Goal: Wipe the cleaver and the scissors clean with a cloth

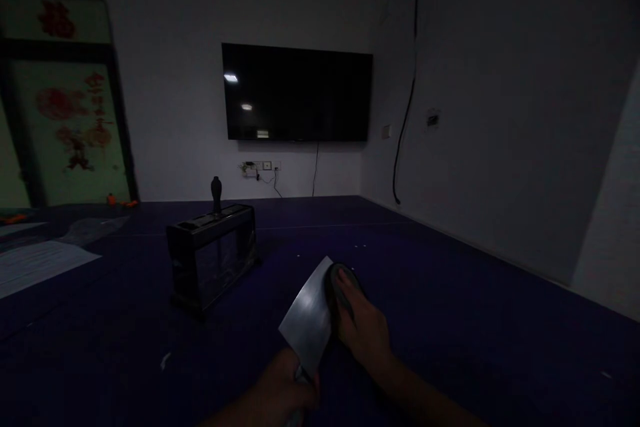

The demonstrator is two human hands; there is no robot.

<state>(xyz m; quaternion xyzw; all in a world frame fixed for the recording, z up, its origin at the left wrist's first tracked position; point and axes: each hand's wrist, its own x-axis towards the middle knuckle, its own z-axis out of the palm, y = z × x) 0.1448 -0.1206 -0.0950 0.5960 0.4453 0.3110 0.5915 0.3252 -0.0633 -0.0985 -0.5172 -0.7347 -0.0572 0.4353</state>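
My left hand (pixel 283 390) is closed around the handle of a broad steel cleaver (pixel 309 320), whose blade points up and away from me. My right hand (pixel 363 327) presses a dark rounded object (pixel 339 280), too dim to name, against the right face of the blade, with the fingers curled over it. Both hands are low in the middle of the view above a dark blue floor covering (pixel 475 320).
A dark knife block (pixel 213 257) with a clear front stands to the left, one black handle (pixel 216 193) sticking up from it. White sheets (pixel 35 263) lie at far left. A black screen (pixel 297 92) hangs on the back wall.
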